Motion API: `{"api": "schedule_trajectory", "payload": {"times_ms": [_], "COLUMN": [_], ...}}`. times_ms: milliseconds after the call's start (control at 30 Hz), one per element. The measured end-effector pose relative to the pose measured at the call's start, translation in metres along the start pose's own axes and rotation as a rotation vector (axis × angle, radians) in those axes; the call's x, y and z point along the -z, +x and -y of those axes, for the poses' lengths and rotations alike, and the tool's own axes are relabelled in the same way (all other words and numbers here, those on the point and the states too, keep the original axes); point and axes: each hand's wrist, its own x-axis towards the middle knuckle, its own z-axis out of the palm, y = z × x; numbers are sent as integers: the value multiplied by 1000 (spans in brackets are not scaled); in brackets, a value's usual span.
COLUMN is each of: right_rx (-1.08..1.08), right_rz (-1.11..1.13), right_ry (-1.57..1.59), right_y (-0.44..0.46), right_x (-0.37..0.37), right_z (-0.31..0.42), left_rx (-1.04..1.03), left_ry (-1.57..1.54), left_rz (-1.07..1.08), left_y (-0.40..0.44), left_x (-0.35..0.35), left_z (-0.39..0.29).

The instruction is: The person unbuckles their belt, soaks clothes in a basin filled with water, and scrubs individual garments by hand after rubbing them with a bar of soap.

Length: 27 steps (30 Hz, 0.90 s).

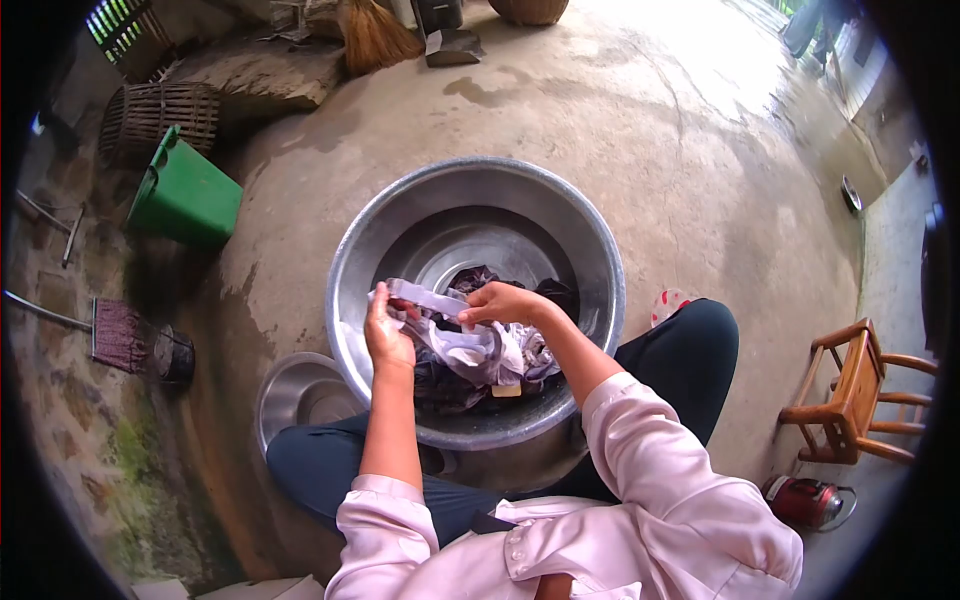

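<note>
A large metal basin (470,185) stands on the floor between the knees, with a little water in its bottom. Over its near half, a light purple-grey garment (485,362) is stretched between both hands. My left hand (388,332) grips the band of the cloth at its left end. On the right, my right hand (497,304) pinches the same band between thumb and fingers. Darker wet clothes (445,388) lie beneath in the basin. A small yellowish block (507,391) shows at the garment's lower edge.
A smaller metal basin (305,395) sits left of the big one. Farther left are a green bin (190,195), a purple brush or mop (120,335) and a dark bucket (174,355). A wooden chair (845,395) and a red flask (803,502) stand right. A broom (375,35) leans behind.
</note>
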Motion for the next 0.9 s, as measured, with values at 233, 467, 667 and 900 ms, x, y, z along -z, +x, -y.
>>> {"api": "schedule_trajectory", "payload": {"times_ms": [233, 467, 667, 900], "right_rx": [100, 493, 334, 275], "right_rz": [-426, -658, -886, -950], "right_ry": [1217, -166, -427, -838], "right_y": [-3, 7, 14, 17], "right_x": [-21, -126, -110, -153], "right_z": [2, 63, 48, 47], "left_rx": [-26, 228, 425, 216], "left_ry": [-43, -5, -52, -552], "left_rz": [-35, -120, -19, 594], "left_y": [8, 24, -23, 0], "left_x": [16, 49, -2, 68], "left_z": [14, 44, 68, 98]}}
